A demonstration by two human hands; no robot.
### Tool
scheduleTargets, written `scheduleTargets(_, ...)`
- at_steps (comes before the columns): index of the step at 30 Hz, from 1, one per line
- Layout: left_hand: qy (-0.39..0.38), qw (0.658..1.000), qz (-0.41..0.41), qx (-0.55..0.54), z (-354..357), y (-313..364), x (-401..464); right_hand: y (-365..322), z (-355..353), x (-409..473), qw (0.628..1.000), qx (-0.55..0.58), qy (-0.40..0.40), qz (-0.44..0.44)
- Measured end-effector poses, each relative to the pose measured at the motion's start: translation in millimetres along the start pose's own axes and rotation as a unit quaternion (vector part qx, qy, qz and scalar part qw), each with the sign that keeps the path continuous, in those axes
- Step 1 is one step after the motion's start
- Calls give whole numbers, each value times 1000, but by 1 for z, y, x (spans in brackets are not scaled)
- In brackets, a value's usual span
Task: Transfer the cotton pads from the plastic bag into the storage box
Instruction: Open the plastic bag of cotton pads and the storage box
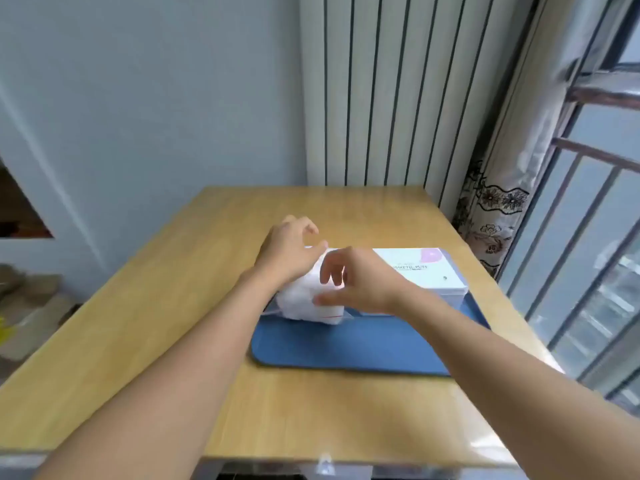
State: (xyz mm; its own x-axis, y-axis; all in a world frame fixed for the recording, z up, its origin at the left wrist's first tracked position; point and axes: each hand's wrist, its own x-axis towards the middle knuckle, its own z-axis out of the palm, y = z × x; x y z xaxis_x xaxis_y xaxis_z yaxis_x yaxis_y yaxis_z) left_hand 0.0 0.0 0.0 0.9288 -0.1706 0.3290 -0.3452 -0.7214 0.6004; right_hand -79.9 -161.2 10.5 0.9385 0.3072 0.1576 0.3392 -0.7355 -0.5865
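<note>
Hands are meeting over a soft, crinkly white plastic bag (304, 301) on a smooth blue mat (346, 348): left hand (289, 252) resting on it with loosely curled fingers, right hand (360, 282) pinching its top beside the rectangular storage box (429, 275).

I count my two hands, left (289, 252) and right (360, 280), one plastic bag (304, 299), one box (427, 271), one blue mat (346, 348), one table (173, 341)

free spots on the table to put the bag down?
Bare wood left of the blue mat, out to the table edge, and along the near edge. The mat's near half is bare too. Crowded: the mat's far part, with the plastic bag, storage box and both hands.
</note>
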Motion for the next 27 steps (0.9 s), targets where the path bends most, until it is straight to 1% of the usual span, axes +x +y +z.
scheduleTargets(1, 26, 999, -26, 15, 0, -3, -11, -3, 11, -8, 998, -59, -7, -8)
scheduleTargets(2, 54, 995, -77, 36, -1, -8, -21, -5, 20, -14, 992, -126, 9, -14)
scheduleTargets(3, 64, 989, -126, 44, 1, -14, -32, -2, 34, -22, 985, -168, 22, -25)
scheduleTargets(4, 51, 982, -175, 46, 3, -20, -44, 0, 48, -29, 977, -207, 33, -39)
scheduleTargets(5, 32, 977, -208, 27, 7, -27, -55, 5, 58, -34, 970, -230, 54, -60)
scheduleTargets(6, 12, 975, -222, 2, 9, -30, -63, 11, 66, -35, 963, -244, 85, -80)
scheduleTargets(8, 18, 974, -219, -51, 14, -34, -73, 25, 76, -33, 950, -243, 168, -100)
scheduleTargets(10, 53, 977, -193, -74, 18, -33, -77, 32, 81, -28, 938, -246, 217, -110)
scheduleTargets(12, 60, 975, -172, -130, 21, -31, -68, 37, 78, -13, 932, -268, 217, -110)
scheduleTargets(14, 46, 967, -160, -193, 19, -30, -53, 38, 69, -1, 942, -256, 200, -81)
scheduleTargets(15, 45, 961, -154, -225, 18, -30, -46, 38, 66, 4, 951, -224, 203, -66)
scheduleTargets(17, 71, 934, -141, -320, 12, -28, -34, 35, 62, 10, 967, -90, 237, -26)
scheduleTargets(19, 109, 905, -104, -398, 11, -22, -25, 27, 61, 15, 954, 81, 290, 4)
scheduleTargets(20, 124, 905, -68, -400, 11, -16, -26, 22, 63, 15, 939, 171, 299, 19)
scheduleTargets(22, 147, 932, 19, -330, 21, -10, -31, 17, 68, 18, 895, 347, 277, 46)
scheduleTargets(24, 179, 949, 101, -238, 34, -11, -41, 16, 73, 15, 840, 486, 233, 61)
scheduleTargets(25, 195, 951, 125, -207, 38, -12, -44, 16, 73, 14, 820, 526, 216, 67)
scheduleTargets(27, 212, 950, 140, -179, 42, -15, -48, 17, 73, 10, 800, 561, 201, 77)
